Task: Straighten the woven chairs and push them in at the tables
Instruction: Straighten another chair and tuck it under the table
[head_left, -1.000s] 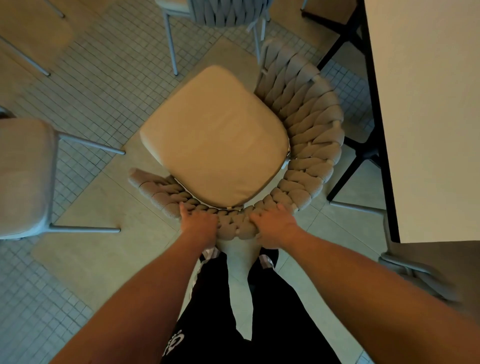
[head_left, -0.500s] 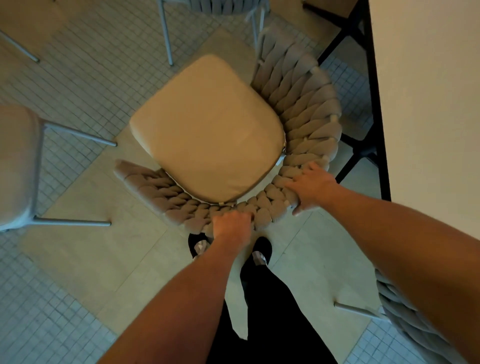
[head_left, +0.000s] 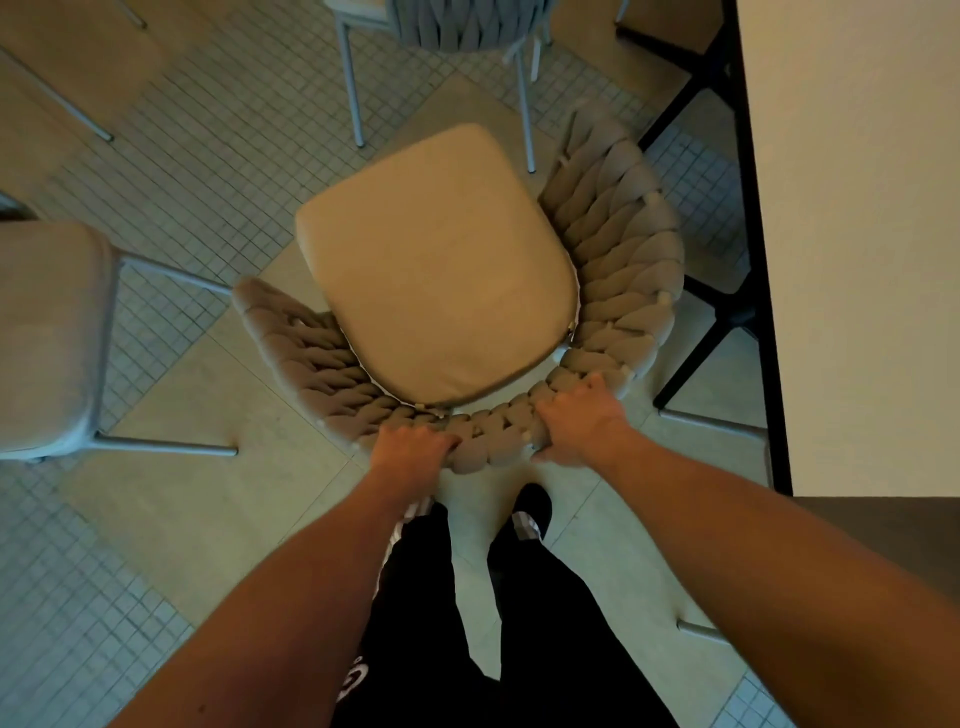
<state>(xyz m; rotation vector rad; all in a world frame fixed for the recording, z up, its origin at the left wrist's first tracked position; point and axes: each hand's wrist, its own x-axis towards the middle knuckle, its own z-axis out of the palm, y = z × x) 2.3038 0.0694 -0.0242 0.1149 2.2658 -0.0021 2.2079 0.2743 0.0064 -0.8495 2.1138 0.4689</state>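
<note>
A café or restaurant dining room: several matching grey braided-rope chairs with beige seat cushions (head_left: 441, 270) on thin metal legs cluster around a pale, black-framed worktop (head_left: 852, 234), over a small-square tiled floor (head_left: 171, 171)

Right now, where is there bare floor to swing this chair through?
Bare floor lies left of the woven chair, between it and the cushioned chair. On the right it is crowded: the table and its black legs stand close. Left hand and right hand grip the backrest.
</note>
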